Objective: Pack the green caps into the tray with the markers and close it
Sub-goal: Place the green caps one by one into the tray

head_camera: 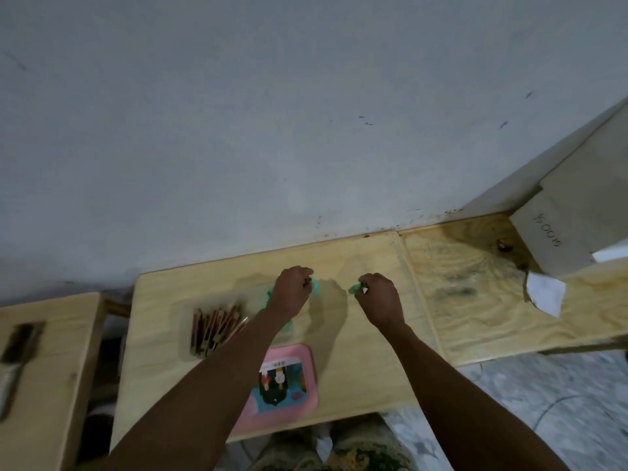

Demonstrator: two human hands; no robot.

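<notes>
My left hand (291, 291) is closed on a green cap (315, 285) near the back of the wooden table (367, 351). My right hand (380, 297) pinches another green cap (354, 289) a little to the right. A clear tray (190, 321) holding several red and brown markers (213, 329) lies left of my left forearm. More green (287, 326) shows under my left wrist, mostly hidden. The frame is blurred.
A pink lid with a cartoon picture (283, 385) lies at the table's front edge. A second wooden board (482, 294) adjoins on the right, with a white paper scrap (545, 294) and a grey box (571, 229). A brush (17, 351) rests on the left bench.
</notes>
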